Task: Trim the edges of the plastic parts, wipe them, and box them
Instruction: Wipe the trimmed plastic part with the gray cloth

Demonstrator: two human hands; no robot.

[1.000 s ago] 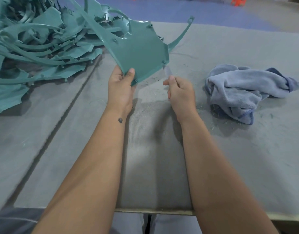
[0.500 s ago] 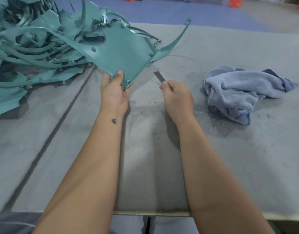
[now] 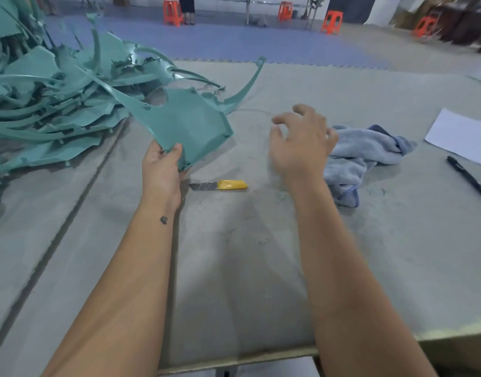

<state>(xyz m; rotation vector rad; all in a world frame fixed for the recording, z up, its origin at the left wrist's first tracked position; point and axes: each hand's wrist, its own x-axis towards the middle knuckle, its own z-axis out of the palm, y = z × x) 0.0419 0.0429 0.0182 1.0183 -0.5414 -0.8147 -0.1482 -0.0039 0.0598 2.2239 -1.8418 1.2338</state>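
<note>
My left hand [image 3: 162, 170] grips the near corner of a flat teal plastic part [image 3: 185, 126], which is held tilted above the grey table [image 3: 247, 268]. A yellow-handled knife [image 3: 220, 185] lies on the table just right of that hand, its blade pointing left. My right hand [image 3: 302, 140] hovers over the table with loosely spread fingers and holds nothing. It is just left of a crumpled blue cloth [image 3: 370, 153] and partly covers it.
A big heap of teal plastic parts [image 3: 49, 104] fills the table's far left. A white sheet of paper [image 3: 462, 136] and a black pen [image 3: 467, 176] lie at the right edge. Orange stools [image 3: 331, 21] stand on the floor beyond.
My right hand has let go of the knife, which now lies on the table, and has moved right toward the cloth. My left hand still holds the teal part.
</note>
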